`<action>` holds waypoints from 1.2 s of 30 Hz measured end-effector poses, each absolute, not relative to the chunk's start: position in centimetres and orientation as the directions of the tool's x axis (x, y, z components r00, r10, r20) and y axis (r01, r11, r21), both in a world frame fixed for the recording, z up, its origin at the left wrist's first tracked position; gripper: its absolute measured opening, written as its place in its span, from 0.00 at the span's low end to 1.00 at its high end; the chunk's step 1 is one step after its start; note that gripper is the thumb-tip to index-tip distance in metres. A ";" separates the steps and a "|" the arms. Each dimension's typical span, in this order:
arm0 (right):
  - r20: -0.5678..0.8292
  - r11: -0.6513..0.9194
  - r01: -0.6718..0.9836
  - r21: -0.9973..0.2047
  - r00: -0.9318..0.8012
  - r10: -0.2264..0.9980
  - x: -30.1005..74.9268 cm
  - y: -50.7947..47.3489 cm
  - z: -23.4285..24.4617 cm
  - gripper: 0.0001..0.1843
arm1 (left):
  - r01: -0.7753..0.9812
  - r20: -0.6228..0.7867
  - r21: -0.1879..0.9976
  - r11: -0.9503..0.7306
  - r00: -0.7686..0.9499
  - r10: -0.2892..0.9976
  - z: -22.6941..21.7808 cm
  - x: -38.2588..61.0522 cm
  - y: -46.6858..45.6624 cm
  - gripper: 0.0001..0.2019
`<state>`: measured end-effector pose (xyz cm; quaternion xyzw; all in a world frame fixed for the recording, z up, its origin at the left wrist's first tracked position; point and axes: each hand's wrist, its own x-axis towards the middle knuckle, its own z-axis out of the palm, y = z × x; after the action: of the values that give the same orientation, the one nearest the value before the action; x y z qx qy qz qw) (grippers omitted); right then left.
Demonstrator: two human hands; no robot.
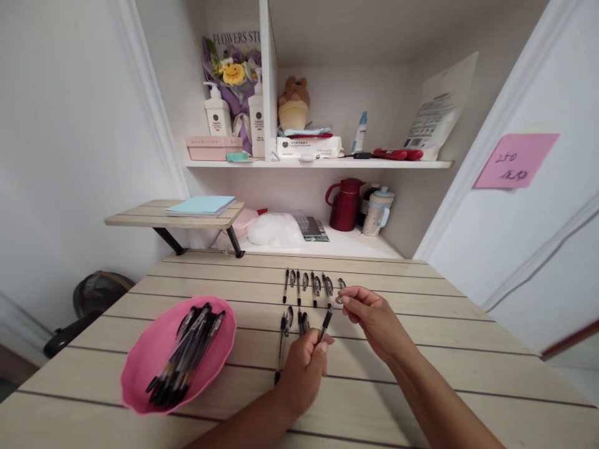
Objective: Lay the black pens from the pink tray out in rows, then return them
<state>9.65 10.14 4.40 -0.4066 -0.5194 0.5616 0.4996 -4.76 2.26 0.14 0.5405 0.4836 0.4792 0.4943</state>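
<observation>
My left hand [303,369] is closed around a black pen [326,323], whose end points up and away from me. Just to its right, my right hand [374,318] pinches a clear and black pen cap [341,284] between thumb and fingertips; the cap and the pen are apart. Beyond my hands, several uncapped pens [298,288] lie in a row on the table, each with a cap [305,282] beside it. In a nearer row lie another pen [281,346] and a cap [289,320], with more partly hidden by my left hand.
A pink scalloped bowl [133,368] with a heap of pens [187,355] stands at the left of the slatted wooden table [421,374]. Behind it, a small raised shelf [140,215] carries blue paper [201,205]. A red jug [345,206] and a tumbler [377,213] stand at the back.
</observation>
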 end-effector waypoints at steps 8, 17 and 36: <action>0.100 0.079 -0.113 -0.990 -0.190 0.977 9.0 8.8 5.9 0.11 | 0.120 0.069 0.989 -0.082 0.105 0.992 0.1 -5.0 2.2 0.13; 0.138 0.099 -0.155 -0.983 -0.259 0.956 8.8 8.2 5.3 0.20 | 0.194 0.084 0.976 -0.103 0.106 0.991 0.0 -4.8 2.0 0.13; 0.040 -0.035 -0.166 -0.985 -0.425 0.905 9.3 7.3 5.4 0.17 | 0.185 0.119 0.972 -0.147 0.156 0.981 0.5 -4.6 1.4 0.15</action>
<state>9.30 7.27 5.40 -0.3336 -0.5532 0.6374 0.4200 -4.58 1.39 0.52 0.6137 0.4747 0.4436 0.4486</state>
